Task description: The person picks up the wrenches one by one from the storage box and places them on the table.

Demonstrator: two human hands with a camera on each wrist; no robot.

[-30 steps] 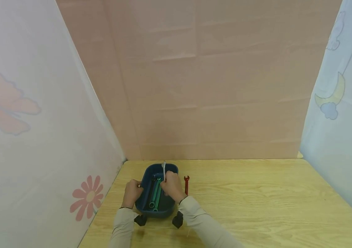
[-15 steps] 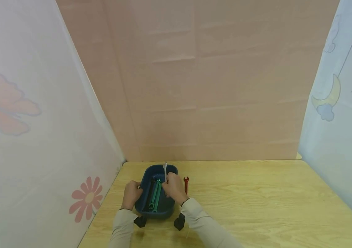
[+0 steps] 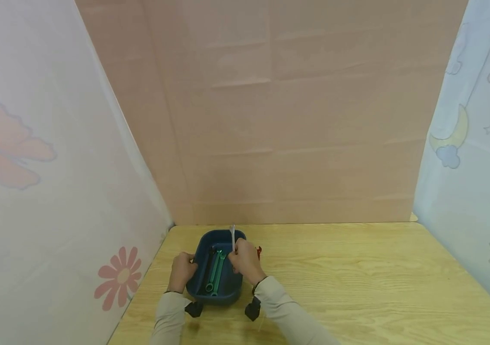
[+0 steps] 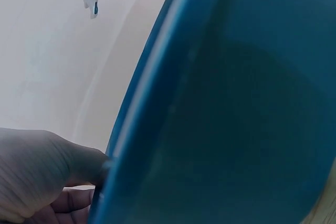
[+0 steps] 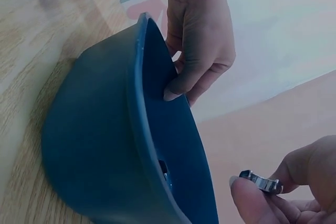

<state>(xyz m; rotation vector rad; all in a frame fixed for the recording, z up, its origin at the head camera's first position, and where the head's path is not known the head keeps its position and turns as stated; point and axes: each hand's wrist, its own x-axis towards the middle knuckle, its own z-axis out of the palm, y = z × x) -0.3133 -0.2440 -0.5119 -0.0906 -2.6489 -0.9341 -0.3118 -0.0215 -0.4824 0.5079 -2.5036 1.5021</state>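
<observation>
Left hand (image 3: pixel 182 271) pinches the bin's (image 3: pixel 214 301) side, green wrenches (image 3: pixel 217 273) sit between both hands' fingers, then right hand (image 3: pixel 247 261) has fingers curled snug round the silver wrench (image 3: pixel 233 237), over the bin, long axis running forward, forked end poking out beyond them.

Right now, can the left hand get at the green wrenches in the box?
Probably yes, once it lets go: the left hand pinches the blue box, but nothing else visible covers the green wrenches inside.
</observation>
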